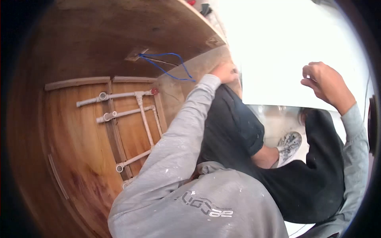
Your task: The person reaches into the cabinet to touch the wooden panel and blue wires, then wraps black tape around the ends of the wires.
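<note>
A large white panel, washed out by glare, fills the upper right in front of me. My left hand is at its left edge, above my knee. The fingers of that hand are curled, and their tips are partly hidden, so what they hold cannot be made out. Over the right part of the panel is my right hand, thumb and fingers bent towards each other in a pinch. Anything between those fingertips is too small to name.
On the left, white pipes with open fittings run along a wooden panel. Blue wires stick out of a box in the brown board above. My shoe rests on the floor below the white panel.
</note>
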{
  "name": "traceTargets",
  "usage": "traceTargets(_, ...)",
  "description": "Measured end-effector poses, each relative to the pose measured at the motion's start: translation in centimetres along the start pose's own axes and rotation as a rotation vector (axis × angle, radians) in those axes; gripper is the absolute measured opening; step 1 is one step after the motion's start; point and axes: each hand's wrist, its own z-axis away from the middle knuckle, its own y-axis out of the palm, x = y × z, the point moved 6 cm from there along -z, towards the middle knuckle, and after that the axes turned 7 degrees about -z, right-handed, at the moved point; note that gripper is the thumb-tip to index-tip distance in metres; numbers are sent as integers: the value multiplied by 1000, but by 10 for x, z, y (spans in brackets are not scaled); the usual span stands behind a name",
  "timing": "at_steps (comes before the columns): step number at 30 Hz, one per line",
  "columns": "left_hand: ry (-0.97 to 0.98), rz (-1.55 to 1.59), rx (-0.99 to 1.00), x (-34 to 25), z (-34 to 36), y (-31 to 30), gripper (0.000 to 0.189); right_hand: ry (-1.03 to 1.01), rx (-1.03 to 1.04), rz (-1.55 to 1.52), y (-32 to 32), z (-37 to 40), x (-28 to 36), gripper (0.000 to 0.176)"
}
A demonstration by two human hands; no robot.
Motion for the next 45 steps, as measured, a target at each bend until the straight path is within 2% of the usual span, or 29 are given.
traceTargets(2, -42, -184, 88, -6, -2, 6, 33, 23, -34, 3, 6, -5, -21, 18)
traceTargets(4, -13, -136, 152, -20, 0, 3, 34, 20, -70, 106, 36, -5, -43, 16)
traceTargets(6, 9, -53, 127, -20, -12, 6, 33, -15, -28, -12, 81, 3, -49, 10)
traceTargets(7, 10, -20, 45, -15, -15, 6, 32, 50, 123, -115, 89, 9, -36, 12)
traceTargets(8, 13, 17, -29, -8, -16, 12, 31, -16, 252, -107, 100, 13, -32, 15)
traceTargets(9, -64, 2, -13, -2, -20, 24, 29, 64, 399, -74, 99, 16, -24, 14)
traceTargets(12, -145, -36, 216, -6, -21, 35, 29, 33, 259, -74, 89, 9, -17, 14)
traceTargets(13, -124, -40, 163, -9, -21, 34, 28, 41, 160, -70, 86, 6, -17, 13)
traceTargets(16, -97, 59, 94, -16, -24, 25, 29, 19, 125, -82, 86, 2, -7, 11)
traceTargets(20, -152, 9, 151, -6, -28, 36, 30, -26, 289, -50, 98, 0, 8, 11)
traceTargets(22, -159, 17, 161, -9, -24, 34, 30, -58, 280, -76, 94, -4, 23, 10)
traceTargets(24, -168, 25, 173, -12, -23, 33, 30, -115, 339, -50, 92, -8, 31, 14)
traceTargets(25, -173, 24, 176, -13, -22, 31, 29, -143, 353, -78, 89, -9, 38, 21)
traceTargets(28, -186, 13, 197, -10, -27, 35, 29, -137, 416, -85, 85, -11, 57, 26)
traceTargets(34, -171, -16, 166, -6, -30, 41, 28, -204, 275, -106, 73, -15, 86, 21)
traceTargets(41, -196, 4, 189, -5, -32, 42, 28, -160, 345, -118, 75, -9, 84, 19)
traceTargets(44, -164, -18, 92, -7, -31, 39, 23, -170, 351, -91, 73, -9, 85, 19)
traceTargets(45, -113, -15, -92, -11, -27, 26, 21, -174, 354, -88, 73, -9, 86, 19)
